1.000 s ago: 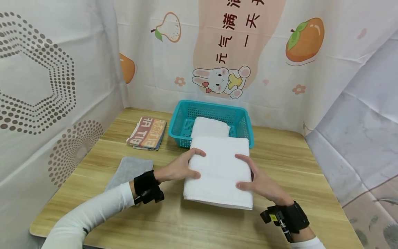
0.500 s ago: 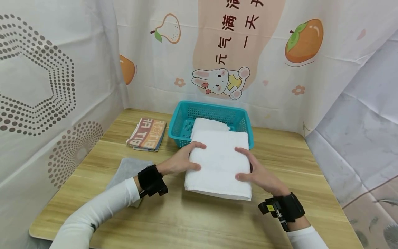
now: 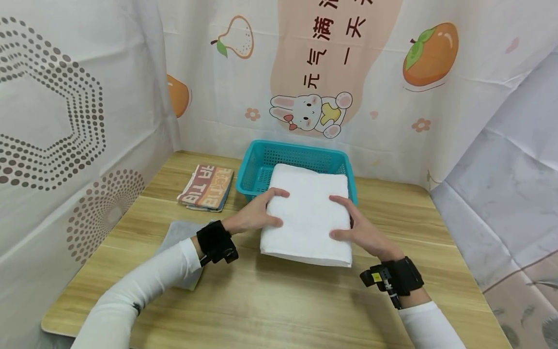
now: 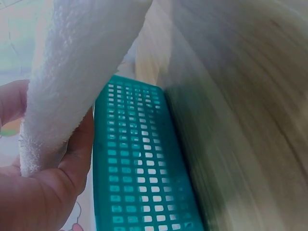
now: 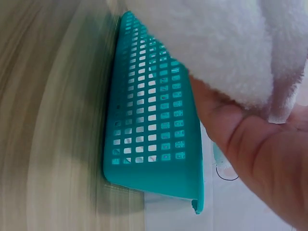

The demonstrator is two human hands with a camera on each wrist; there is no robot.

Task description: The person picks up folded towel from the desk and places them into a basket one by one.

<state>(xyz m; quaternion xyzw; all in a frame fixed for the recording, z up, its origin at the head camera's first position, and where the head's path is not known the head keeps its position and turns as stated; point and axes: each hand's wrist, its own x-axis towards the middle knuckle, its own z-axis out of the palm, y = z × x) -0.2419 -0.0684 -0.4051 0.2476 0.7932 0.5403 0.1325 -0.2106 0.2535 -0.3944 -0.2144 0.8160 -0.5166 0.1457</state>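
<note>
A folded white towel (image 3: 307, 228) is held between both hands, its far end overlapping the near rim of a teal plastic basket (image 3: 249, 167). My left hand (image 3: 257, 213) grips the left edge, thumb on top and fingers wrapped beneath, as the left wrist view shows on the towel (image 4: 77, 72). On the opposite edge my right hand (image 3: 364, 232) grips the same way; its wrist view shows the towel (image 5: 226, 43) above the fingers. Inside the basket, another white towel is mostly hidden behind the held one. The basket's perforated side (image 4: 139, 159) fills much of the left wrist view.
To the left of the basket lies a folded patterned towel (image 3: 209, 186) in orange and red. A grey cloth (image 3: 174, 235) lies partly under the left forearm. The wooden table (image 3: 283, 310) is backed by a printed curtain (image 3: 383, 121).
Both hands have carried the white towel forward, away from the body, so it now covers more of the basket and of the towel inside. The grip stays the same.
</note>
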